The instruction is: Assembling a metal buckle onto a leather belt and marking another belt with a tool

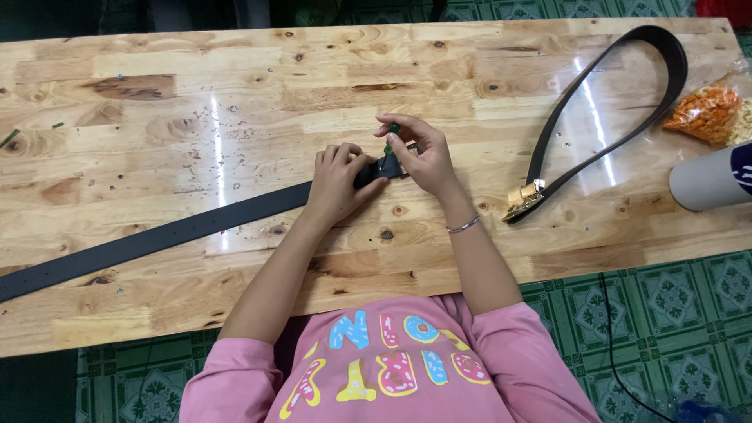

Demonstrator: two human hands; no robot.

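You are at a small home workshop, it seems, not a factory. The worktop [235,86] is made of joined pine boards with knots and a glossy varnish, and it stands on a green patterned tile floor [674,305]. Two dark belts lie on it, one [149,239] toward the left edge, one with a gold buckle [619,117] near the right edge.

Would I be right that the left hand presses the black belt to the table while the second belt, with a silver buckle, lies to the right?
Not quite: in the head view the second belt's buckle is gold, not silver. The left hand does press the black belt to the table.
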